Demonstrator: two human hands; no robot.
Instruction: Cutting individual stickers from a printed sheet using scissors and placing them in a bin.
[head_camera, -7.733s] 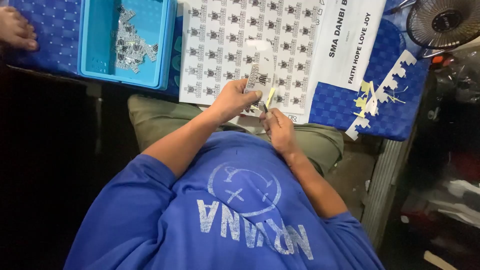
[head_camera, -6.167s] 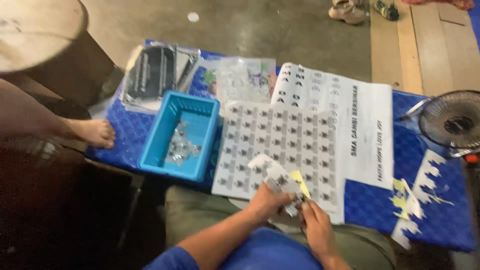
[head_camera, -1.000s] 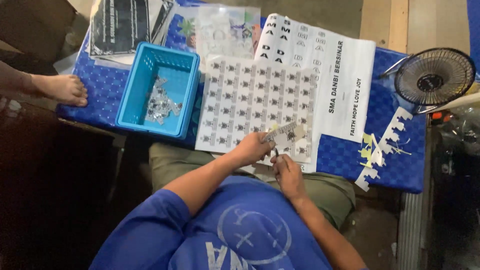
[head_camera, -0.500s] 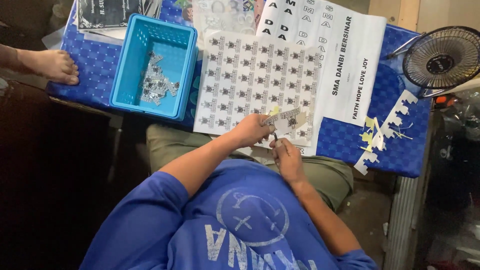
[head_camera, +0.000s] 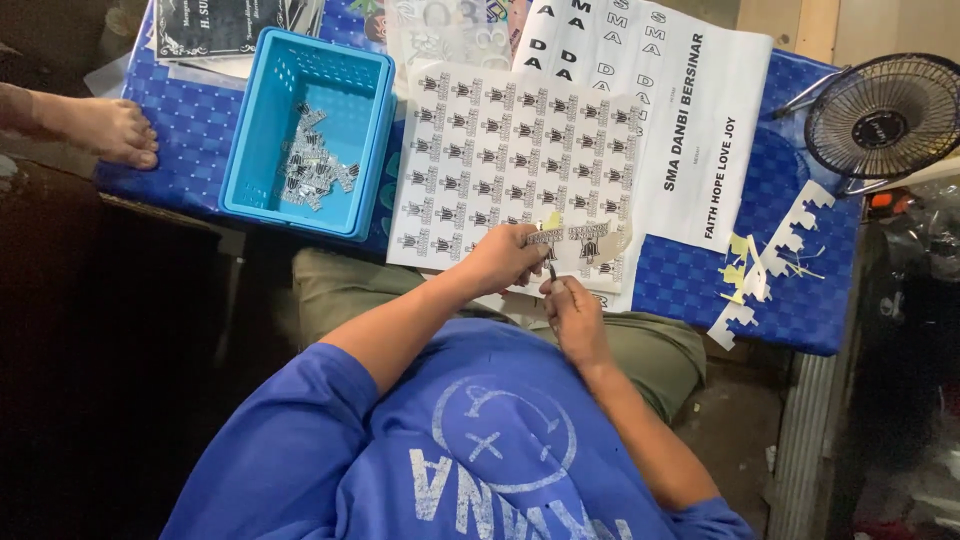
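Left hand (head_camera: 508, 262): we are pinching the left end of a narrow sticker strip (head_camera: 578, 236) with our fingers closed on it, at the near edge of the counter (head_camera: 690, 285).
Right hand (head_camera: 572, 312): we are holding a thin dark tool (head_camera: 551, 271) upright between closed fingers, just below the strip; we cannot tell what kind of tool it is.
Strip's long axis: it is running left to right across the scene, roughly level, with the free end pointing right toward the white printed banner (head_camera: 690, 130).
Strip's place: it is lying just above the near edge of the large sticker sheet (head_camera: 510, 160), over its lower right corner, and a small yellow scrap (head_camera: 550, 220) is sitting against its top edge.
Left of the sheet: a blue plastic basket (head_camera: 262, 130) is holding a heap of small cut stickers (head_camera: 312, 170).
Far right: a small black fan (head_camera: 885, 115) is standing on the counter's corner.
Near right: white and yellow offcuts (head_camera: 765, 265) are lying on the blue chequered cloth.
Far left: another person's bare foot (head_camera: 105, 128) is resting at the counter's edge.
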